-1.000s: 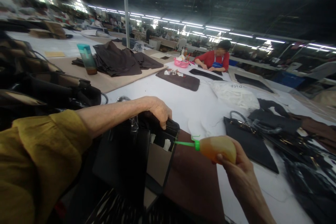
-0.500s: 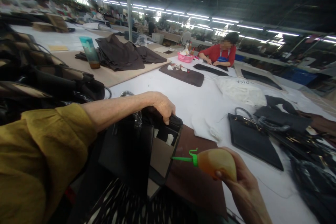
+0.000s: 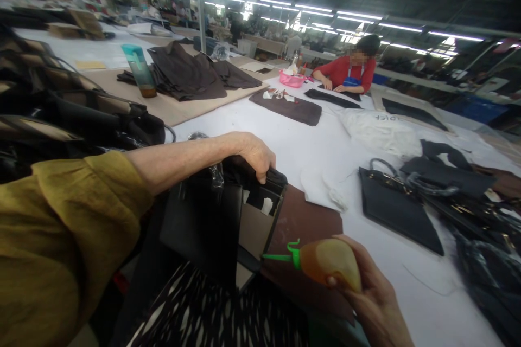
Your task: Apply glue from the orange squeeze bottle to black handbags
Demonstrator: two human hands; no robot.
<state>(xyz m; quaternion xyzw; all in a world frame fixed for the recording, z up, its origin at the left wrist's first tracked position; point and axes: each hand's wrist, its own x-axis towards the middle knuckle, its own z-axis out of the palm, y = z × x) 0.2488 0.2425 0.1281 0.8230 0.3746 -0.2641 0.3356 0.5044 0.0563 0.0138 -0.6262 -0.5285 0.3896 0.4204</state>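
Note:
A black handbag (image 3: 203, 227) stands tilted at the table's near edge, one side facing me with its beige inner panel showing. My left hand (image 3: 258, 157) is closed on the bag's upper edge, fingertips hidden partly behind the dark material. In my right hand (image 3: 366, 276) is a squeeze bottle (image 3: 331, 263) of amber liquid, held on its side. Its green nozzle points left, and the tip is at the bag's side edge; whether it touches I cannot tell. Under the bag and bottle lies a brown sheet (image 3: 309, 217).
Black handbags (image 3: 399, 206) lie on the right, near a white plastic bag (image 3: 378, 133). A teal-lidded tumbler (image 3: 139, 70) stands beside dark fabric pieces (image 3: 187, 73) at back left. Across the table, a person in red (image 3: 345, 73) works near a pink basket (image 3: 291, 79).
The nozzle tip has moved down along the bag's side edge, with my right hand and bottle going slightly left and lower. My left hand keeps its hold on the bag.

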